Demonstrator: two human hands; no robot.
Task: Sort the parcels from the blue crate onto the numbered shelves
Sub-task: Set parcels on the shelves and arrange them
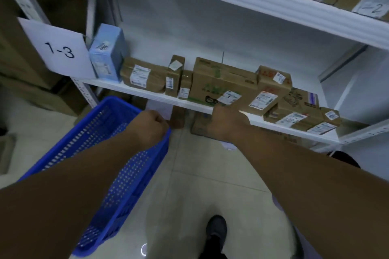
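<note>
The blue crate (pixel 109 132) stands on the floor at the left, and no parcel shows in the part I can see. My left hand (pixel 151 126) is curled over the rim at its far right corner. My right hand (pixel 227 120) reaches to the front edge of the white shelf (pixel 134 90), which is marked by a paper label reading 1-3 (pixel 61 50). Its fingers lie against the lower front of a large brown box with green print (pixel 219 80). A row of brown parcels fills this shelf, with a light blue box (pixel 107 52) at its left end.
An upper shelf (pixel 273 0) carries more labelled parcels. Below the 1-3 shelf sits a brown box (pixel 200 126) on the floor. Brown cartons are stacked at the far left (pixel 25 82). My shoe (pixel 216 229) stands on the tiled floor.
</note>
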